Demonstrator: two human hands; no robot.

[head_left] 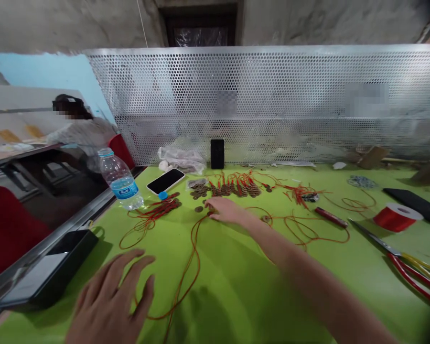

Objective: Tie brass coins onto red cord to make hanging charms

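Observation:
My right hand (224, 210) reaches to the middle of the green table, fingertips pinched at a small round brass-coloured coin (210, 213). A long red-orange cord (199, 258) runs from that spot toward me. Loose coins (198, 209) lie just left of these fingers, and a row of coins with red cords (236, 188) is behind them. Nearer to me, my left hand (111, 296) hovers over the table with fingers spread and nothing in it. Its fingertips are close to the looped cord.
A water bottle (122, 184), a white-edged phone (166, 181) and a black box (50, 272) stand left. Right are scissors (390, 246), a red ribbon spool (394, 220) and a red utility knife (330, 217). A perforated metal screen (272, 105) closes the back; a person sits beyond, left.

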